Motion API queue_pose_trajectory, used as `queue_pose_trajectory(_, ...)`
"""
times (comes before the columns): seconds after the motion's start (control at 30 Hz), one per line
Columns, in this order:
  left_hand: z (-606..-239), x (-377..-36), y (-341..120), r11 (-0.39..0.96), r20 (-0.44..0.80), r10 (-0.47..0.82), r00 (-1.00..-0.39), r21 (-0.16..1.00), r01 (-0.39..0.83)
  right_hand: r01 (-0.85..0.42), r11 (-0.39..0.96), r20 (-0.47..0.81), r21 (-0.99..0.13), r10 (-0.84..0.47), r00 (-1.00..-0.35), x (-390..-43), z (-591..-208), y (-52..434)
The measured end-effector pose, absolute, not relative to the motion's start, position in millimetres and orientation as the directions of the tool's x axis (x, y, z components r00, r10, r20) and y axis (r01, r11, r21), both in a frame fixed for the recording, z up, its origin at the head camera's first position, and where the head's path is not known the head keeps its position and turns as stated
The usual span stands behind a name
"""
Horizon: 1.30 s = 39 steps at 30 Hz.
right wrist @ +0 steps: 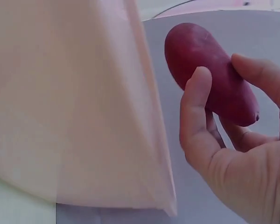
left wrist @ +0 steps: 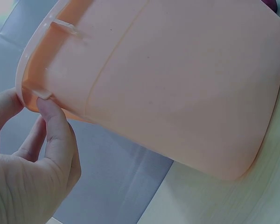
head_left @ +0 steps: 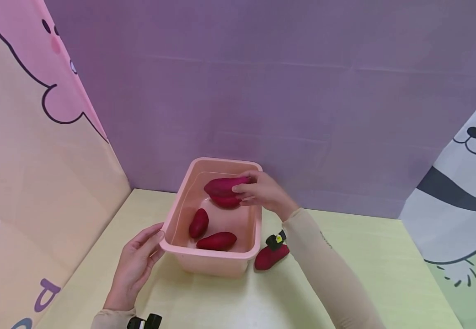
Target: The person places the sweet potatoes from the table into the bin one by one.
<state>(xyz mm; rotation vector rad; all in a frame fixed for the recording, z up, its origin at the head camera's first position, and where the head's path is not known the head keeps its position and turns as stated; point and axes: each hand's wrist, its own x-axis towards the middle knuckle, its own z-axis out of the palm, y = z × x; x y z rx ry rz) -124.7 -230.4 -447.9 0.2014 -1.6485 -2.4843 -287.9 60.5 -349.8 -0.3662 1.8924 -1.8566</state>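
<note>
Your right hand (head_left: 262, 192) sits just above the middle of the head view, fingers and thumb curled around a purple sweet potato (head_left: 223, 186) that you hold over the far end of the pink tub (head_left: 215, 262). The right wrist view shows the same grip closely: the sweet potato (right wrist: 210, 74) lies between your thumb and fingers (right wrist: 196, 116) in the upper right of the frame, with the tub wall (right wrist: 74, 107) filling the left side.

Your left hand (head_left: 136, 265), lower left of centre in the head view, touches the near left corner of the tub; the left wrist view shows your thumb (left wrist: 53, 126) and a finger pinching the rim (left wrist: 30, 88) at the left edge of the frame.

Inside the tub, a second sweet potato (head_left: 226, 201) lies right under the held one, and two more lie nearer you: a small one (head_left: 198, 223) toward the left wall and a longer one (head_left: 216, 241) along the near wall. Another sweet potato (head_left: 271, 257) rests on the pale yellow bench (head_left: 365, 274), just beside the tub's near right corner and partly hidden by your right forearm.
</note>
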Motion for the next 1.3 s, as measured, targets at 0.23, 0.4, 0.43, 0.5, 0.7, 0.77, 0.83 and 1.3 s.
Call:
queue_pose_trajectory(0.23,-448.4,-121.6,-234.6,-0.405,-0.016,-0.209,-0.978,0.911,0.072,0.051,0.278,-0.178,-0.959,-0.453,-0.874,-298.2,-343.6,31.2)
queue_pose_trajectory(0.4,-447.0,-120.9,-232.5,-0.408,-0.006,-0.201,-0.98,0.91,0.078,0.017,0.353,-0.18,-0.936,-0.435,-0.882,-301.4,-340.9,32.5)
queue_pose_trajectory(0.43,-446.8,-121.0,-231.7,-0.406,-0.009,-0.197,-0.98,0.911,0.073,0.018,0.351,-0.18,-0.936,-0.436,-0.882,-301.7,-341.1,33.7)
queue_pose_trajectory(0.5,-446.4,-120.8,-230.7,-0.399,-0.014,-0.198,-0.98,0.914,0.067,0.014,0.346,-0.176,-0.938,-0.442,-0.88,-301.6,-340.8,34.9)
queue_pose_trajectory(0.7,-446.9,-118.3,-232.6,-0.403,-0.003,-0.207,-0.978,0.911,0.083,0.041,0.319,-0.192,-0.947,-0.458,-0.868,-298.3,-335.3,22.7)
queue_pose_trajectory(0.77,-447.2,-117.5,-232.8,-0.407,0.002,-0.205,-0.979,0.909,0.087,0.046,0.323,-0.198,-0.945,-0.457,-0.867,-297.2,-334.7,14.9)
queue_pose_trajectory(0.83,-447.7,-117.0,-232.8,-0.41,0.004,-0.205,-0.979,0.908,0.089,0.021,0.36,-0.194,-0.933,-0.452,-0.87,-295.9,-335.4,7.3)
queue_pose_trajectory(1.3,-449.8,-116.9,-227.6,-0.41,0.012,-0.185,-0.983,0.908,0.088,-0.117,0.68,-0.299,-0.724,-0.462,-0.835,-290.4,-380.2,-8.3)
